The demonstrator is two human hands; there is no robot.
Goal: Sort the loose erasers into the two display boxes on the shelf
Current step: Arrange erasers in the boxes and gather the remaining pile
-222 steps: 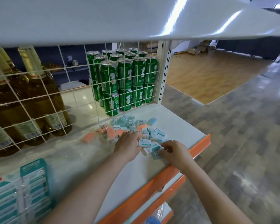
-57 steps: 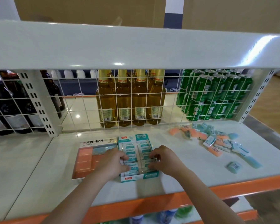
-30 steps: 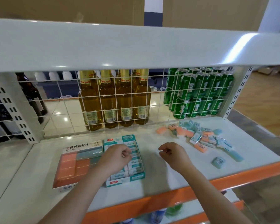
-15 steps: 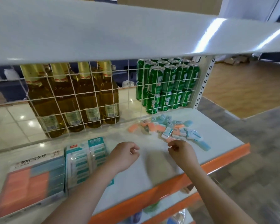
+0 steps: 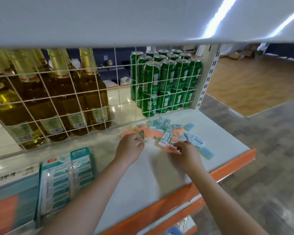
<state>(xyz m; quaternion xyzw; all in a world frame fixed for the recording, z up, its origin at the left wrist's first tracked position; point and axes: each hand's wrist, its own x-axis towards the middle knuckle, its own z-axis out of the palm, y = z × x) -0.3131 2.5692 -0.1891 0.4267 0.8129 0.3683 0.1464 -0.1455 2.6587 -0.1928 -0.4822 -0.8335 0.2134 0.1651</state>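
Both hands are at the loose erasers; my right hand pinches an orange eraser; my left hand is curled, grip unclear; I should take one colour per hand.

Loose erasers, teal and orange, piled at shelf right; two boxes at left, partly filled.

A white shelf edged in orange was backed by a wire grid, with grey paving and wooden flooring seen beyond.
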